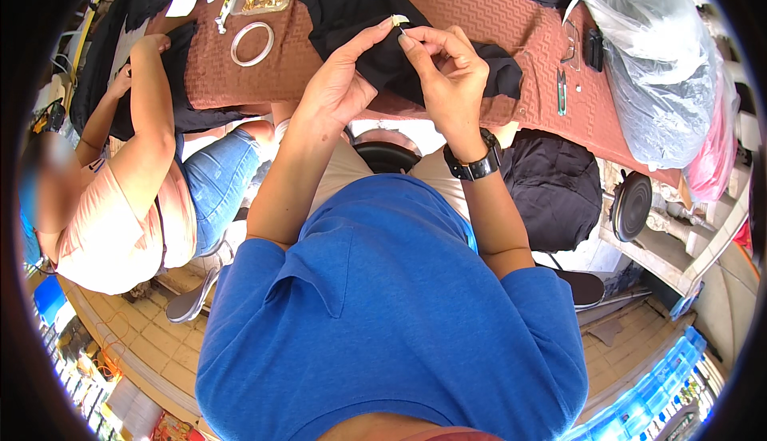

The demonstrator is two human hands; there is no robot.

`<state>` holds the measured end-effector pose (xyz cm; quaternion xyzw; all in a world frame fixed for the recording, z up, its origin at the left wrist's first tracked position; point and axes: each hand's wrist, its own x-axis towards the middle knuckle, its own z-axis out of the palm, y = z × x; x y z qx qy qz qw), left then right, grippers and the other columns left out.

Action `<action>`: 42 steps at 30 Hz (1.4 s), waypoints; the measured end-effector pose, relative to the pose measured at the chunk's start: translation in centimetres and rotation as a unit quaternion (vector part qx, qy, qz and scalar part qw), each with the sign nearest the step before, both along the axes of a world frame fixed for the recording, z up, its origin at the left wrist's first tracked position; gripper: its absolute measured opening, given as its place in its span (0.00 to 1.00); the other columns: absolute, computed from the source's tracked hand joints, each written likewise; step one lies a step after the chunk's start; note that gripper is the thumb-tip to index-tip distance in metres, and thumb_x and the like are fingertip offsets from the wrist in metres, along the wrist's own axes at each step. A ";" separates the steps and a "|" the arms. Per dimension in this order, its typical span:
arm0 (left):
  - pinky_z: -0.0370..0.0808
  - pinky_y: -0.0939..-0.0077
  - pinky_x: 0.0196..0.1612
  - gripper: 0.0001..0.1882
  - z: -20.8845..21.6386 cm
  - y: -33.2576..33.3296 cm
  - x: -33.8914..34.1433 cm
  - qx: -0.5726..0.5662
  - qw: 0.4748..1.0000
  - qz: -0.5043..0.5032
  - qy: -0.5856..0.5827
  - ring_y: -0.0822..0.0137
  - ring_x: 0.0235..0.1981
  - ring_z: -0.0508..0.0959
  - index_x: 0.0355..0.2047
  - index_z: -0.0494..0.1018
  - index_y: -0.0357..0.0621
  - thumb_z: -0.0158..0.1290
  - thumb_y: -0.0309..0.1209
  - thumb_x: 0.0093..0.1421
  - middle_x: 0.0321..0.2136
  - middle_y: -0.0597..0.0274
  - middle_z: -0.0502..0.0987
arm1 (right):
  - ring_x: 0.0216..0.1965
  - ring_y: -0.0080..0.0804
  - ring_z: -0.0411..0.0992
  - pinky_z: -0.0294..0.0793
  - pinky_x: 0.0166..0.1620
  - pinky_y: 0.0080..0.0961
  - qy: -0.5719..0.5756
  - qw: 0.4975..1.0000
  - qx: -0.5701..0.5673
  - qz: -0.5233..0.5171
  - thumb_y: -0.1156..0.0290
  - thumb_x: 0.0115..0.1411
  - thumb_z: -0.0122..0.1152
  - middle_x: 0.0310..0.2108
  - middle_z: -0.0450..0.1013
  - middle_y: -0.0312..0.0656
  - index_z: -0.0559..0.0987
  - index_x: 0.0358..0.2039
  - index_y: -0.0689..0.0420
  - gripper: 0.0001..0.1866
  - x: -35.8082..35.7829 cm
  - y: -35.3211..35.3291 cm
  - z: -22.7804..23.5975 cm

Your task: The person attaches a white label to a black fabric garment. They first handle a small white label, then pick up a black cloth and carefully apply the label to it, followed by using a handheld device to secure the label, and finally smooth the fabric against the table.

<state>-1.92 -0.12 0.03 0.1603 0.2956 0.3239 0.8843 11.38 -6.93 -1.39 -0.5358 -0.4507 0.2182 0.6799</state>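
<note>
A brown table cover [479, 9] is spreading beyond the person's lap, its near edge running under the wrists. A co-worker [120, 241] is sitting well off to the left, and a clear plastic bag [655, 61] is bulging over the table's right end. Between these, black cloth [343, 1] is lying crumpled beneath the hands, bare cover showing on both sides of it. The left hand [342, 77] is reaching up with its thumb extended, the tip pressing at a small pale piece [399, 20]; its other fingers are mostly hiding. The right hand [451, 73] is pinching a thin sliver between thumb and forefinger, the remaining fingers curling. A white ring [234, 47] is resting left of the black cloth, and slim snips [562, 92] are lying to its right. The small pale piece is sitting at the meeting fingertips, above the cloth, its visible end facing the table's far side; its long axis is not showing clearly. It is looking creamy yellow, with a dark bit just beside it.
</note>
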 end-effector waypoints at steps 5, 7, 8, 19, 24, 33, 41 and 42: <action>0.77 0.75 0.54 0.13 -0.3 0.1 0.0 0.005 1.000 0.007 0.006 0.70 0.48 0.80 0.46 0.78 0.39 0.62 0.28 0.61 0.43 0.60 0.81 | 0.26 0.15 0.68 0.67 0.30 0.15 -0.010 1.000 0.004 0.004 0.80 0.56 0.69 0.26 0.70 0.32 0.86 0.34 0.60 0.05 0.1 0.0 0.0; 0.78 0.72 0.54 0.14 -0.7 0.1 0.1 0.022 1.000 0.011 0.009 0.66 0.48 0.81 0.48 0.77 0.38 0.60 0.30 0.63 0.44 0.57 0.82 | 0.26 0.15 0.68 0.67 0.30 0.15 -0.007 1.000 0.004 0.006 0.80 0.56 0.69 0.26 0.70 0.32 0.86 0.34 0.61 0.05 0.0 0.0 -0.1; 0.78 0.72 0.54 0.14 -0.7 0.1 0.1 0.022 1.000 0.012 0.010 0.66 0.48 0.81 0.48 0.77 0.38 0.60 0.30 0.63 0.44 0.57 0.82 | 0.26 0.15 0.68 0.67 0.30 0.15 -0.004 1.000 0.001 0.005 0.80 0.56 0.69 0.26 0.70 0.32 0.86 0.34 0.61 0.05 0.0 0.0 0.0; 0.77 0.76 0.54 0.13 0.0 0.0 0.0 -0.004 1.000 0.000 -0.009 0.71 0.47 0.80 0.46 0.79 0.38 0.62 0.27 0.61 0.43 0.61 0.82 | 0.27 0.16 0.67 0.67 0.31 0.15 0.011 1.000 0.001 0.006 0.80 0.56 0.69 0.26 0.70 0.32 0.85 0.33 0.61 0.04 -0.1 0.2 -0.2; 0.78 0.75 0.54 0.13 -0.4 0.0 0.0 0.009 1.000 0.007 -0.012 0.69 0.48 0.81 0.47 0.78 0.38 0.61 0.27 0.62 0.44 0.60 0.82 | 0.28 0.16 0.68 0.67 0.31 0.16 0.006 1.000 -0.002 0.005 0.80 0.56 0.70 0.27 0.70 0.32 0.85 0.33 0.61 0.04 0.0 0.2 -0.2; 0.77 0.73 0.53 0.17 -0.4 -0.1 0.0 0.026 0.999 0.014 0.014 0.67 0.49 0.80 0.50 0.77 0.39 0.61 0.30 0.62 0.45 0.58 0.81 | 0.28 0.17 0.67 0.67 0.33 0.16 0.017 1.000 0.014 0.009 0.79 0.56 0.71 0.27 0.70 0.32 0.86 0.33 0.61 0.04 -0.1 0.4 -0.3; 0.74 0.76 0.57 0.16 0.2 -0.2 0.0 0.012 1.000 0.012 0.004 0.71 0.50 0.78 0.48 0.79 0.38 0.63 0.28 0.60 0.45 0.62 0.81 | 0.29 0.16 0.69 0.69 0.34 0.16 0.042 0.999 0.002 0.016 0.79 0.57 0.71 0.28 0.72 0.33 0.85 0.33 0.61 0.03 -0.2 0.5 -0.3; 0.73 0.76 0.57 0.16 0.2 -0.2 0.0 0.014 1.000 0.014 0.008 0.72 0.50 0.78 0.48 0.79 0.38 0.63 0.28 0.60 0.45 0.62 0.81 | 0.29 0.16 0.69 0.70 0.34 0.16 0.055 0.998 0.000 0.019 0.79 0.57 0.71 0.28 0.72 0.33 0.85 0.33 0.62 0.03 -0.3 0.5 -0.1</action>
